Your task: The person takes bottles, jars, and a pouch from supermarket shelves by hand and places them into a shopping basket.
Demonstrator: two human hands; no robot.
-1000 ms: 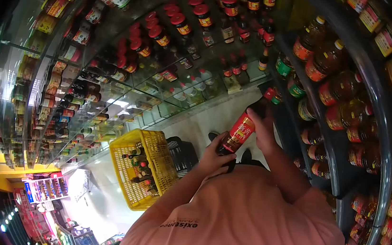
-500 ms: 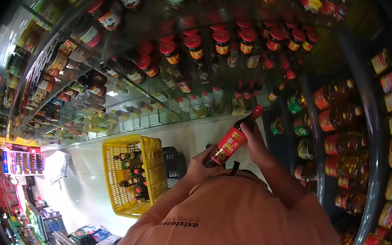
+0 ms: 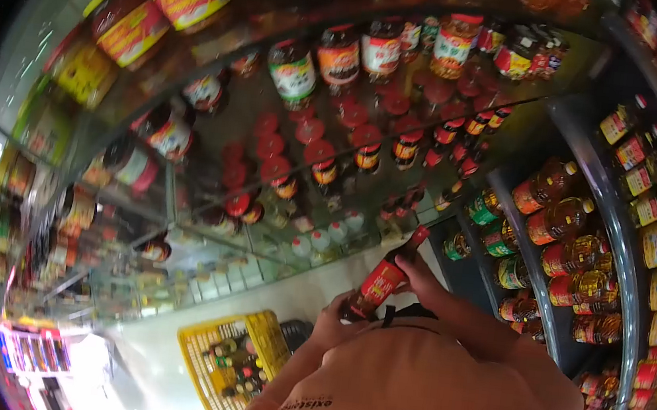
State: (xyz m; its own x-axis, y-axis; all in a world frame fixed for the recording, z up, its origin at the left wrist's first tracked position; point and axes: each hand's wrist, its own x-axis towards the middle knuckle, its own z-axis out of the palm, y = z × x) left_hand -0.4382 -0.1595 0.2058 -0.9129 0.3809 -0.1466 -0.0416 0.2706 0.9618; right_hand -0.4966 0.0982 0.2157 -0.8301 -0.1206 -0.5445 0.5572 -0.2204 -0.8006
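Note:
A dark glass bottle with a red label and red cap (image 3: 383,283) is held at a slant in front of my torso, cap up and to the right. My left hand (image 3: 333,317) is closed round its base. Higher up, my right hand (image 3: 419,279) grips the bottle near its shoulder and neck. The lettering on the label is blurred. To the left of my left forearm is a yellow plastic basket (image 3: 270,339) with several dark bottles (image 3: 236,363) inside.
Glass shelves ahead hold jars with red lids (image 3: 321,160) and larger labelled jars (image 3: 290,73). Racks with metal rails (image 3: 612,211) on the right carry oil bottles (image 3: 559,221). Behind the yellow basket a dark basket (image 3: 296,333) partly shows on the pale floor (image 3: 161,351).
My view has tilted up toward the shelves, so the bottle, hands and yellow basket appear lower. Both hands keep their hold on the bottle.

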